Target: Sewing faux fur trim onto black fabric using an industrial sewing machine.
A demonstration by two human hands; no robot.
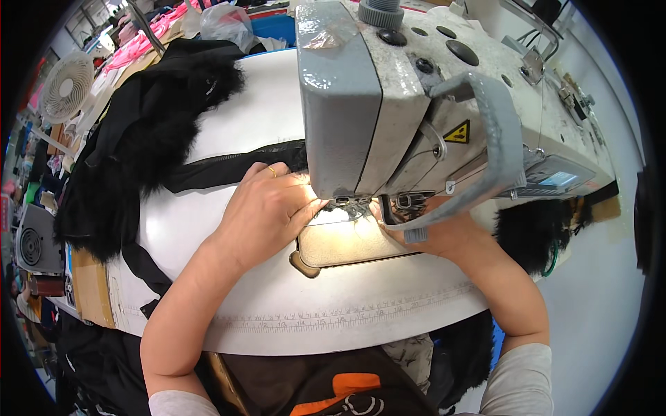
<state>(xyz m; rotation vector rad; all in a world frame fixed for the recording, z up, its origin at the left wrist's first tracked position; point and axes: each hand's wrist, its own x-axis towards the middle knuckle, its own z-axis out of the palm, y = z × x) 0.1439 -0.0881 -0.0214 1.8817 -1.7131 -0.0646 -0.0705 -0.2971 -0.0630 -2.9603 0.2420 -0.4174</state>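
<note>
A person sits at a grey sewing machine [416, 90] on a white worktop [277, 312]. The left hand [267, 208] lies flat, fingers together, pressing black furry fabric [152, 139] that trails off toward ten o'clock. The right hand [430, 232] is half hidden under the machine, so its grip cannot be told. Both sets of fingertips sit very near the lit needle area [350, 204]; a slip could likely catch a finger or bunch the fur.

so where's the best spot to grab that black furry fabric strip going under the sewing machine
Probably the flat black band of the black furry fabric strip, just left of the left hand. It lies stretched and smooth on the white table there, clear of the grey sewing machine head. Come from the left, near edge; the right hand and the needle area crowd the other side.
</note>
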